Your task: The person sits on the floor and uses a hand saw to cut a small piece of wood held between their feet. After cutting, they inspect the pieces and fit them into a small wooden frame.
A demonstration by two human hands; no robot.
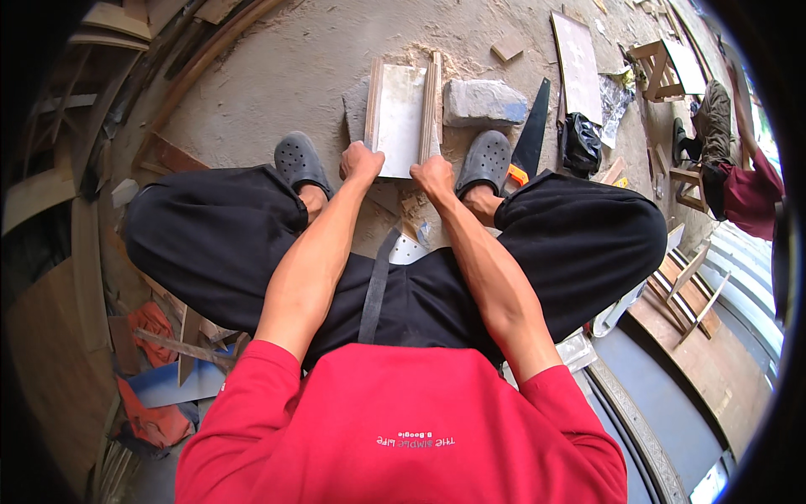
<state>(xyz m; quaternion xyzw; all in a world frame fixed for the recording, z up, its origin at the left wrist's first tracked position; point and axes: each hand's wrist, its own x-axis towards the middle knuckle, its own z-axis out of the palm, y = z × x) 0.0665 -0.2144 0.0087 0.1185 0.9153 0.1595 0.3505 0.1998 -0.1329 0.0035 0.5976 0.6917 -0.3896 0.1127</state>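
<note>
Both hands are clenched at the near end of a shallow wooden trough (400,113), which has a white panel between two raised side strips. The left hand (361,162) is curled round the near end of the left strip (374,99), and the right hand (433,175) is closed in the same way on the near end of the right strip (432,105); the finger undersides are hidden. The trough stretches straight ahead of the grip, away from the body, its white panel running up between the two fists. At its far end, beyond the hands, sawdust (449,64) is scattered on the ground.

Just outside the left hand is a grey clog (300,160), with a grey slab (355,107) ahead of it, beside the left strip. Just outside the right hand is the other clog (485,161); ahead of that a stone block (483,102) sits close by the right strip. Farther right of the grip lies a handsaw (531,134), its orange handle toward the person, then a black bag (581,143). Nearer the body than the fists, a dark strap (379,290) hangs over the black trousers (579,223).
</note>
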